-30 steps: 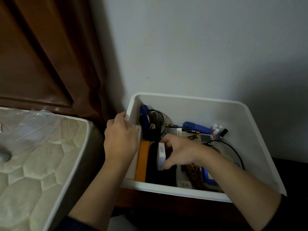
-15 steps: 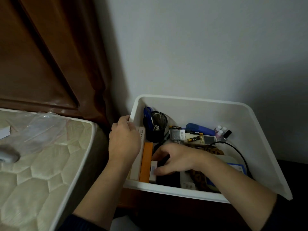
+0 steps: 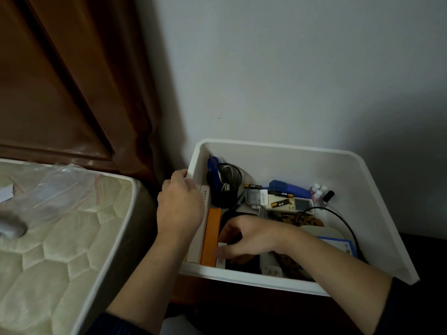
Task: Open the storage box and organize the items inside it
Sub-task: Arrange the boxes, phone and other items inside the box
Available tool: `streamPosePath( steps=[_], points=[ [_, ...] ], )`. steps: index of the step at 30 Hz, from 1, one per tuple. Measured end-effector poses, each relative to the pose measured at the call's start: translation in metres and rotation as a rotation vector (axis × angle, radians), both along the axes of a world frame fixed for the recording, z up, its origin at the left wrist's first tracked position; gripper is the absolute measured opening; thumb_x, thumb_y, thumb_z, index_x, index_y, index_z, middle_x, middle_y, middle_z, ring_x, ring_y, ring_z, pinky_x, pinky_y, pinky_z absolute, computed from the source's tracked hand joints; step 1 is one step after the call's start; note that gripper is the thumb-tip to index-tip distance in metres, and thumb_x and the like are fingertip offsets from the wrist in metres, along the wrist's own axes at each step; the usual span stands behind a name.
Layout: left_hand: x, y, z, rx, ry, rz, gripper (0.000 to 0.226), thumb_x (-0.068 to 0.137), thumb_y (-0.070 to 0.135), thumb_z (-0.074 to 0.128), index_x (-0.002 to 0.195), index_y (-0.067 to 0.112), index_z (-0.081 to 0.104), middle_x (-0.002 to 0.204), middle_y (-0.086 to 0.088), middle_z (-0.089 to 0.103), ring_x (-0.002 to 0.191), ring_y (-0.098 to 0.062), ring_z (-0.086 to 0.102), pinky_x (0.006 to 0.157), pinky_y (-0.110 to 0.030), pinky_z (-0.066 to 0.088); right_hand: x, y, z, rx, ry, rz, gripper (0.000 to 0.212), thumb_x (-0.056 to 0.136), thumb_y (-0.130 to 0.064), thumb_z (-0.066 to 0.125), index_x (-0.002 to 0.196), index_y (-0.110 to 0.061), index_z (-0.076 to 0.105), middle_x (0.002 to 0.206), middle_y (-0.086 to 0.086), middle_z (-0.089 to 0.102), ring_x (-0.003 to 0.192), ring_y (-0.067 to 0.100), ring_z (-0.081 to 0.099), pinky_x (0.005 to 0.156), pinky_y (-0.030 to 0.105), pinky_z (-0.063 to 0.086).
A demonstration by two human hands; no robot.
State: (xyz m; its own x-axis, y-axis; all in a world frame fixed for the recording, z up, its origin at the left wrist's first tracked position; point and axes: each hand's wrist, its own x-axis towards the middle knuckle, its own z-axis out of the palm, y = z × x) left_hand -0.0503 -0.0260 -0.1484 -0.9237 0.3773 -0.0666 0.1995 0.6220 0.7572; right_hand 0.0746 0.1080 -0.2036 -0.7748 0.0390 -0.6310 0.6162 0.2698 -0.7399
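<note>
An open white storage box (image 3: 377, 204) stands against the wall, full of small items. My left hand (image 3: 180, 209) grips its left rim, fingers curled over the edge. My right hand (image 3: 249, 235) reaches down inside at the front left and pinches a small white box (image 3: 221, 259), which stands on edge beside an orange box (image 3: 211, 235) and a flat black item (image 3: 244, 262). Farther back sit a black mesh pen cup (image 3: 228, 187), loose batteries (image 3: 279, 203), a blue stapler (image 3: 287, 188), a white remote (image 3: 302, 204) and small bottles (image 3: 320, 192).
A quilted mattress (image 3: 60, 250) with clear plastic wrap (image 3: 55, 184) lies to the left, and a dark wooden headboard (image 3: 60, 93) rises behind it. A black cable (image 3: 343, 221) loops over a white and blue device (image 3: 338, 243) at the box's right side. The box rests on dark wooden furniture.
My right hand has carried the small white box down and leftward, from above the black item to a spot against the orange box. My left hand has stayed on the rim.
</note>
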Motion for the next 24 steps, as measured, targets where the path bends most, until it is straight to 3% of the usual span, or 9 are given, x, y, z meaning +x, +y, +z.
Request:
streamPosePath(
  steps=[5, 9, 12, 16, 18, 21, 24],
  points=[
    [0.0, 0.001, 0.001, -0.007, 0.01, -0.006, 0.038, 0.112, 0.029, 0.037, 0.147, 0.025, 0.049, 0.137, -0.006, 0.058, 0.12, -0.026, 0.057, 0.098, -0.05, 0.053, -0.003, -0.005, -0.004, 0.036, -0.028, -0.028, 0.056, 0.073, -0.065, 0.087, 0.11, -0.03, 0.065, 0.11, -0.004, 0.074, 0.087, 0.007, 0.078, 0.076, 0.034, 0.067],
    [0.0, 0.0, 0.001, -0.009, 0.011, -0.012, 0.037, 0.111, 0.028, 0.036, 0.146, 0.025, 0.049, 0.137, -0.006, 0.058, 0.119, -0.025, 0.057, 0.096, -0.049, 0.054, -0.005, -0.007, 0.004, 0.12, -0.081, 0.03, 0.06, 0.069, -0.085, 0.073, 0.096, -0.033, 0.066, 0.1, -0.005, 0.071, 0.074, 0.004, 0.075, 0.057, 0.022, 0.06],
    [0.001, 0.0, 0.001, -0.005, 0.001, -0.013, 0.038, 0.111, 0.028, 0.037, 0.147, 0.025, 0.049, 0.137, -0.005, 0.058, 0.12, -0.025, 0.057, 0.098, -0.051, 0.054, -0.007, -0.01, 0.004, 0.256, -0.156, 0.152, 0.077, 0.064, -0.099, 0.059, 0.097, -0.03, 0.068, 0.099, -0.008, 0.069, 0.088, 0.007, 0.067, 0.064, 0.024, 0.05],
    [0.001, 0.0, 0.002, -0.017, 0.012, -0.005, 0.037, 0.112, 0.027, 0.036, 0.145, 0.022, 0.05, 0.137, -0.006, 0.057, 0.121, -0.026, 0.056, 0.098, -0.047, 0.051, -0.009, -0.015, 0.005, 0.282, -0.226, 0.208, 0.112, 0.053, -0.11, 0.047, 0.118, -0.022, 0.069, 0.102, -0.006, 0.066, 0.095, 0.009, 0.065, 0.074, 0.028, 0.05],
    [0.001, 0.0, 0.002, -0.012, 0.01, -0.003, 0.037, 0.111, 0.027, 0.036, 0.146, 0.021, 0.05, 0.138, -0.006, 0.056, 0.121, -0.025, 0.055, 0.096, -0.043, 0.049, -0.008, -0.012, 0.005, 0.229, -0.259, 0.086, 0.112, 0.054, -0.11, 0.044, 0.115, -0.019, 0.07, 0.105, 0.002, 0.072, 0.089, 0.015, 0.074, 0.075, 0.03, 0.057],
    [0.003, 0.0, 0.003, -0.002, 0.018, 0.012, 0.038, 0.111, 0.026, 0.039, 0.147, 0.022, 0.05, 0.139, -0.006, 0.055, 0.121, -0.023, 0.053, 0.092, -0.039, 0.046, -0.005, 0.003, 0.01, 0.096, -0.215, -0.292, 0.09, 0.082, -0.094, 0.036, 0.1, -0.013, 0.069, 0.087, 0.008, 0.076, 0.061, 0.018, 0.077, 0.056, 0.031, 0.061],
    [0.017, -0.002, 0.007, -0.07, 0.212, 0.002, 0.042, 0.104, 0.024, 0.051, 0.146, 0.022, 0.049, 0.14, -0.007, 0.053, 0.13, -0.027, 0.048, 0.105, -0.046, 0.045, 0.002, 0.028, 0.02, 0.277, 0.022, -0.548, 0.066, 0.103, -0.068, 0.042, 0.087, -0.01, 0.069, 0.072, 0.007, 0.073, 0.053, 0.021, 0.073, 0.051, 0.035, 0.062]
  ],
)
